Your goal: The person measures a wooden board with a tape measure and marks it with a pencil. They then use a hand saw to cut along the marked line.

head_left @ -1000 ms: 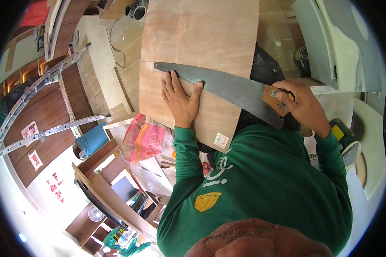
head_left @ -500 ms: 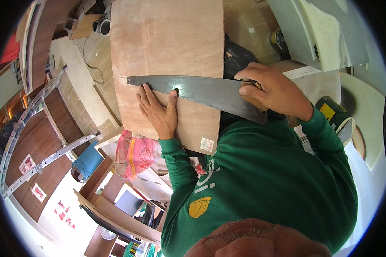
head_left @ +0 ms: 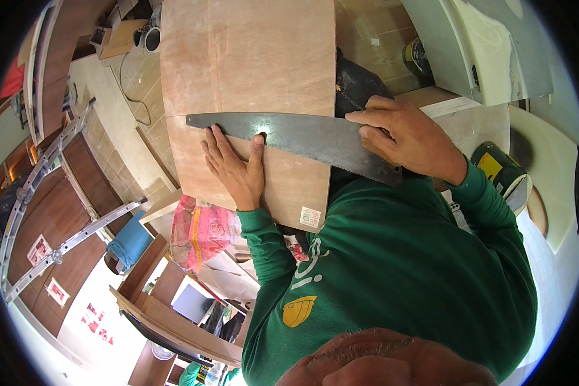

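Note:
A hand saw [head_left: 302, 136] lies flat across a sheet of plywood [head_left: 251, 58], its straight back edge along a thin line on the wood and its toothed edge toward me. My left hand [head_left: 235, 170] rests on the sheet with fingers spread, their tips and the thumb touching the lower part of the blade. At the blade's wide end, my right hand [head_left: 405, 138] wraps round the handle, which it mostly hides. Its index finger stretches along the back edge. The wide end overhangs the sheet's right side.
A pink woven sack [head_left: 199, 235] sits left of the sheet's near end. Farther left stand a metal ladder [head_left: 51, 167] and a rolled blue mat [head_left: 132, 241]. On the right are a green and yellow can [head_left: 492, 164] and a pale panel [head_left: 547, 186]. Long boards [head_left: 112, 116] lie on the tiled floor.
My right hand has turned slightly over the handle, hiding more of it, and its index finger reaches a little farther left. My left hand stays on the blade and sheet.

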`<action>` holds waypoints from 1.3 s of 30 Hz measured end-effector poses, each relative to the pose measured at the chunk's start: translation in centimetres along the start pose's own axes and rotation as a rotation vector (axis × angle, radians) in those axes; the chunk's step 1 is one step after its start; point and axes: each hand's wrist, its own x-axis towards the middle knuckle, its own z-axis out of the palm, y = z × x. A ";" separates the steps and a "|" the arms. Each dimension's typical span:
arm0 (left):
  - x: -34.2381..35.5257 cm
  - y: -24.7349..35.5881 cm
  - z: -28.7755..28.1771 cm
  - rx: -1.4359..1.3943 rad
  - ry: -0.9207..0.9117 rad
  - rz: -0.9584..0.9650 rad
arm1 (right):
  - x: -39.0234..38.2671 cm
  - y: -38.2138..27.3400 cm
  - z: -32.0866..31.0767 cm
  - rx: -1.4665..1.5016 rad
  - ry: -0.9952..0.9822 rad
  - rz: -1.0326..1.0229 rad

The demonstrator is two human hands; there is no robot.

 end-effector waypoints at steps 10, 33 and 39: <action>-0.1 0.0 0.0 0.006 0.009 0.006 | 0.2 0.0 -0.2 0.018 0.002 -0.016; 0.1 0.0 0.1 0.011 0.000 -0.001 | 0.2 0.1 -0.4 0.050 -0.020 0.027; 0.2 0.0 0.1 -0.002 0.000 0.014 | 0.3 0.1 -0.6 0.063 -0.039 0.032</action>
